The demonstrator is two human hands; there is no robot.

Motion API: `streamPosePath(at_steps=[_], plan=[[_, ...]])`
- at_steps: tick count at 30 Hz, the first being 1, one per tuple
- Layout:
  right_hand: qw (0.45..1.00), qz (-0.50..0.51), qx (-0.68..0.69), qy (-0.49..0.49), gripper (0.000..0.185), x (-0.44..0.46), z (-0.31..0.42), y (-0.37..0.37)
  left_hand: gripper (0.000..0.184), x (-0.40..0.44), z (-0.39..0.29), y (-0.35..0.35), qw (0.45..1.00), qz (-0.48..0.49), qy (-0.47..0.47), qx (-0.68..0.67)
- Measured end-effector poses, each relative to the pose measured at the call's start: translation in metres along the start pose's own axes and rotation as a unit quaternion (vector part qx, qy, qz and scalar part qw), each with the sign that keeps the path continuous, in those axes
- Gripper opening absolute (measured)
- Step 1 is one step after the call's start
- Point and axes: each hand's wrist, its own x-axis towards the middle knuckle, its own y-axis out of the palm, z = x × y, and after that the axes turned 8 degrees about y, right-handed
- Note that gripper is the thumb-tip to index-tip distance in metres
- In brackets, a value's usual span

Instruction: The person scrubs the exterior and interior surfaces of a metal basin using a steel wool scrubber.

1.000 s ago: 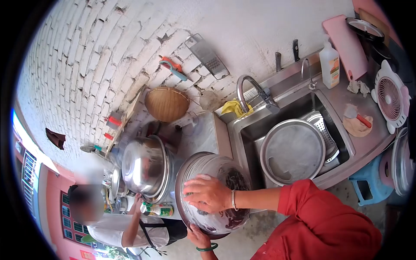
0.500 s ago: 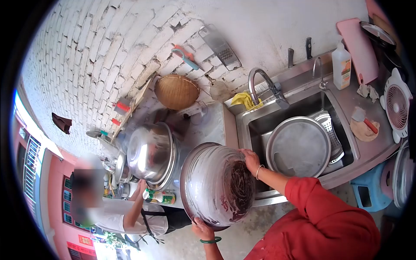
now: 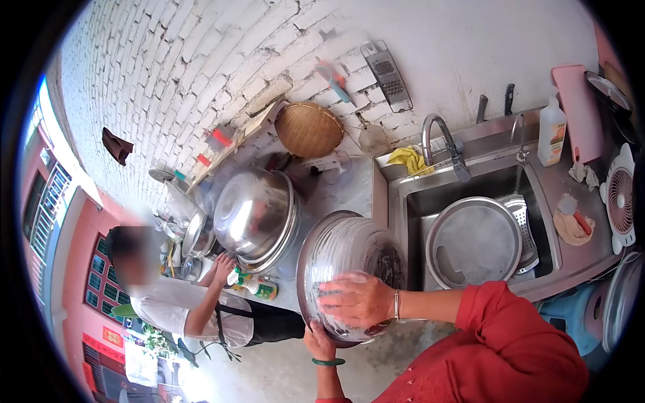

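A large round basin (image 3: pixel 356 242), its outside streaked with white suds and dark at the base, is tilted with its underside toward me. My left hand (image 3: pixel 320 341), with a green bangle at the wrist, is closed on the basin's lower rim. Flat against the sudsy outer side lies my right hand (image 3: pixel 356 299), fingers extended and a silver bracelet at its wrist. To the right, a wide round metal pan (image 3: pixel 440 221) rests in the sink (image 3: pixel 413 195) with greyish water in it.
A perforated metal piece (image 3: pixel 523 221) leans beside the pan in the sink, under the faucet (image 3: pixel 437 127). Another person (image 3: pixel 188 302) stands at the left by the counter, near a large shiny metal bowl (image 3: pixel 252 211) and a spray bottle (image 3: pixel 259 289).
My right hand has moved from the basin's edge beside the sink, left and down onto its sudsy outer side. The surroundings have shifted rightward in view. My left hand stays on the rim.
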Motion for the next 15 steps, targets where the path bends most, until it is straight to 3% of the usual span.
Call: streamPosePath(at_steps=[3, 6, 12, 15], plan=[[0.979, -0.103, 0.023, 0.176, 0.021, 0.028, -0.067, -0.004, 0.033, -0.003, -0.003, -0.005, 0.999, 0.006, 0.000, 0.038], [0.870, -0.119, 0.202, 0.433, 0.031, 0.001, -0.133, 0.013, 0.032, -0.002, 0.010, -0.001, 0.998, -0.030, -0.022, 0.041], [0.836, -0.147, 0.175, 0.499, 0.031, -0.039, -0.143, 0.022, 0.037, -0.019, 0.021, 0.005, 0.996, -0.052, -0.075, 0.020], [0.832, -0.127, 0.192, 0.504, 0.029, -0.032, -0.144, 0.019, 0.036, -0.019, 0.023, 0.004, 0.998, -0.046, -0.051, 0.015]])
